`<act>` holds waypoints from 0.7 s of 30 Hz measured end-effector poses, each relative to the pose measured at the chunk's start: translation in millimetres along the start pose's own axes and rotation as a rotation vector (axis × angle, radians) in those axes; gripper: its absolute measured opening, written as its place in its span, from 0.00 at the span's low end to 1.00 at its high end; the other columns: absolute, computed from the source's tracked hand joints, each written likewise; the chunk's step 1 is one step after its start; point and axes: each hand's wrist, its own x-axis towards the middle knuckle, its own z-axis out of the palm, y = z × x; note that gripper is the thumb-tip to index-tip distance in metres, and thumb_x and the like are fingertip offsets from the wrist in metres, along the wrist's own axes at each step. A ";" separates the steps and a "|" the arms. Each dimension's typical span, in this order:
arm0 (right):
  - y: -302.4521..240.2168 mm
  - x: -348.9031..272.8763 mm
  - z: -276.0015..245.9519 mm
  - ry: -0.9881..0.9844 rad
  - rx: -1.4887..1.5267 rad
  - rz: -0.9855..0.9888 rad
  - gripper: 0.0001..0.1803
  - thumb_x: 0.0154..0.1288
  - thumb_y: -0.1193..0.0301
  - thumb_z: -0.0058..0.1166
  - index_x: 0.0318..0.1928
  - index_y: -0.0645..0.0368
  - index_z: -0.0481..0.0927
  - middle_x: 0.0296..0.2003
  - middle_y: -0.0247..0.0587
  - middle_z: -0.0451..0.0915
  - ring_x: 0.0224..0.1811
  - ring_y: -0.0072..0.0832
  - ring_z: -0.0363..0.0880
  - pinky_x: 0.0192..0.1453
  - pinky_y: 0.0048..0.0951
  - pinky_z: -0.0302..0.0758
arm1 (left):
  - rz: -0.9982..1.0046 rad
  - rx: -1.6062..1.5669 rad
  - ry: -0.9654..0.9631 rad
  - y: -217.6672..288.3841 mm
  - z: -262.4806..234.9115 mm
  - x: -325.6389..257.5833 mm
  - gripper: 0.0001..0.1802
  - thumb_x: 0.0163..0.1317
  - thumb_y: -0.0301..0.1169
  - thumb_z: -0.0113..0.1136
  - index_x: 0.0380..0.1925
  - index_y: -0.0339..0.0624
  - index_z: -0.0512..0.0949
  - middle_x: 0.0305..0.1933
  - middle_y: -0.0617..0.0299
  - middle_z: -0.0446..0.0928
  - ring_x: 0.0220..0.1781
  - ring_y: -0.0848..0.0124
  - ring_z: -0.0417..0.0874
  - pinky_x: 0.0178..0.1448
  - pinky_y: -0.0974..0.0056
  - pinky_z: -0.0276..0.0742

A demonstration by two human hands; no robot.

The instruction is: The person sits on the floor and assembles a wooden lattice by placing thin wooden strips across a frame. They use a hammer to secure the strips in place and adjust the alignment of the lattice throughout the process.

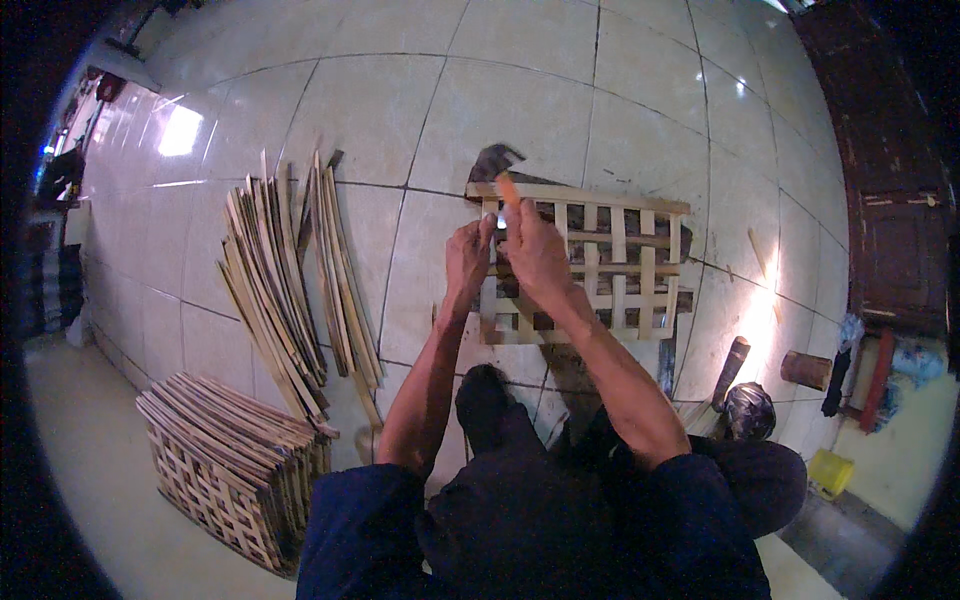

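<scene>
Seated on the pale tiled floor point(400, 110), we pinch the upper-left corner of a flat lattice panel of pale bamboo strips point(600, 265) with our left hand point(468, 255), our right hand point(530, 245) closed around an orange-tipped tool point(508, 188), seemingly mid-fastening, precise aim needed next.

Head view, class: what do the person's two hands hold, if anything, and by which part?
Both the left hand and right hand grip the woven bamboo lattice panel at its upper left part, fingers around its strips.

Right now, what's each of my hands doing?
Left hand: closed, gripping the edge of the woven bamboo lattice panel.
Right hand: closed around an orange-tipped tool.
</scene>
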 end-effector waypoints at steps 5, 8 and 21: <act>6.6 -3.0 -8.6 0.198 -0.020 0.032 0.17 0.77 0.58 0.37 0.40 0.61 0.67 0.20 0.57 0.76 0.24 0.59 0.77 0.25 0.54 0.69 | -0.067 0.020 -0.061 16.6 -4.6 -2.0 0.30 0.73 0.50 0.43 0.29 0.32 0.77 0.25 0.39 0.74 0.26 0.46 0.75 0.35 0.49 0.69; 23.0 -7.3 2.8 -0.018 -0.176 -0.014 0.16 0.77 0.59 0.39 0.41 0.60 0.67 0.19 0.57 0.75 0.23 0.58 0.77 0.24 0.53 0.68 | -0.109 0.057 -0.096 18.2 -2.0 -2.0 0.29 0.73 0.50 0.43 0.31 0.33 0.78 0.25 0.38 0.74 0.28 0.44 0.75 0.35 0.49 0.69; -1.7 2.7 -19.1 -0.021 -0.151 -0.048 0.14 0.75 0.61 0.42 0.41 0.61 0.67 0.20 0.60 0.76 0.23 0.59 0.77 0.22 0.52 0.69 | -0.080 0.055 -0.051 10.7 -0.2 3.5 0.30 0.72 0.50 0.44 0.28 0.32 0.79 0.26 0.39 0.76 0.29 0.45 0.77 0.36 0.49 0.70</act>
